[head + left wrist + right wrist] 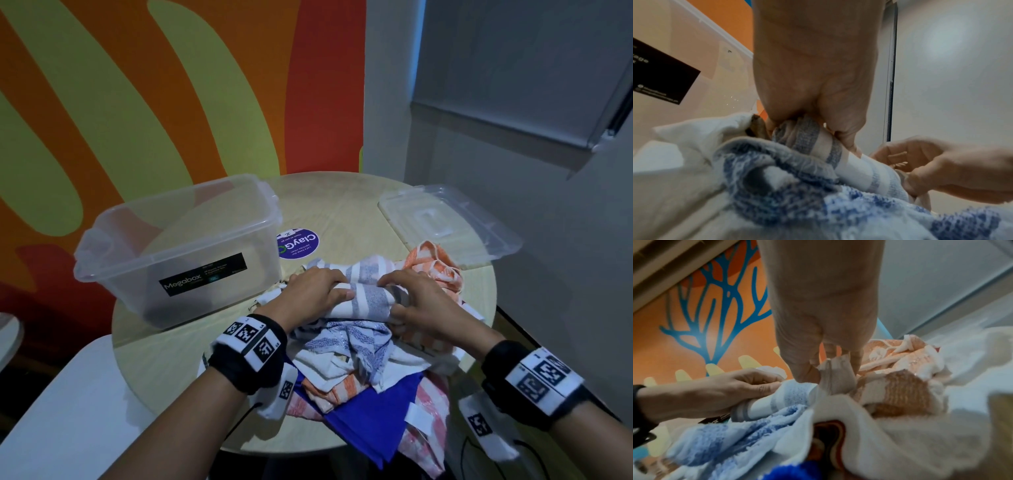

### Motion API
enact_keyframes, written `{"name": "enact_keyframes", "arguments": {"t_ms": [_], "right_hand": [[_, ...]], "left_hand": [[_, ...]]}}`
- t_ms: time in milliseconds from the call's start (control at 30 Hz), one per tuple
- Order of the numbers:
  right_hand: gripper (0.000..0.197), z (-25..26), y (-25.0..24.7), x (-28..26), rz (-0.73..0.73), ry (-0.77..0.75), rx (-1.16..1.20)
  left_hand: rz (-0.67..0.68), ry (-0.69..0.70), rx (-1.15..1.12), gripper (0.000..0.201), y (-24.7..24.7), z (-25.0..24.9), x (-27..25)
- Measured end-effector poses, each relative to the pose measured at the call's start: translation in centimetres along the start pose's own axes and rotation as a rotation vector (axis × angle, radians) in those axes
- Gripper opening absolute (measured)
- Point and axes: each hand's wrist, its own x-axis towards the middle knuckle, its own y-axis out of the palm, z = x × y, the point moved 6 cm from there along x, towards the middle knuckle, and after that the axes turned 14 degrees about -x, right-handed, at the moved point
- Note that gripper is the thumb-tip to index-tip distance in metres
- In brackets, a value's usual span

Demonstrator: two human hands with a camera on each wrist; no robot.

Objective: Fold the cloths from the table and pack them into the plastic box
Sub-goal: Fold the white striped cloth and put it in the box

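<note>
black wrist straps (246, 363) carry white blocks printed with black square codes.

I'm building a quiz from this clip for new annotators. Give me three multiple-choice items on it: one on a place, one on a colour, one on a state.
1. Where does the plastic box stand, relative to the pile of cloths?
A. on the person's left
B. on the person's right
C. on top of it

2. What colour is the plain cloth at the near edge of the pile?
A. green
B. blue
C. black

3. What state is the plastic box in?
A. closed with its lid
B. full of cloths
C. open

Key: 1 A, the head view shows it left of the pile. 2 B, it is solid blue. 3 C, its lid lies apart on the table, at the far right.
</note>
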Motion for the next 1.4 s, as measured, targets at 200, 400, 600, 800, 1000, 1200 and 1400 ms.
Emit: {"name": "enact_keyframes", "arguments": {"t_ms": [200, 400, 600, 800, 1000, 1200, 1400], "right_hand": [[0.056, -0.2, 0.4, 0.3, 0.038, 0.003, 0.036], [0.067, 0.8, 0.7, 0.3, 0.002, 0.02, -0.069], [0.051, -2.1, 1.3, -0.9, -0.108, 0.148, 0.083], [0.045, -1.1, -0.3, -1.2, -0.21, 0.153, 0.288], [0.043, 0.1, -1.0, -0.9, -0.417, 0.142, 0.36], [0.057, 0.5, -1.6, -0.3, -0.508, 0.009, 0.223], [0.061, 0.0, -2.8, -0.5, -0.459, 0.009, 0.205]], "left_hand": [[-0.005, -0.024, -0.017, 0.035, 0.0, 0.1, 0.2], [-0.082, 0.019, -0.025, 0.036, -0.8, -0.5, -0.1], [0.022, 0.11, 0.162, 0.061, -0.6, -0.9, -1.2], [-0.099, 0.171, -0.01, 0.047, -3.2, -0.9, -1.1], [-0.122, 0.182, -0.139, 0.041, -4.8, -1.7, -1.3], [-0.158, 0.189, -0.087, 0.038, -6.6, -2.1, -1.4], [-0.168, 0.175, -0.124, 0.035, -7.0, -2.1, -1.7]]}}
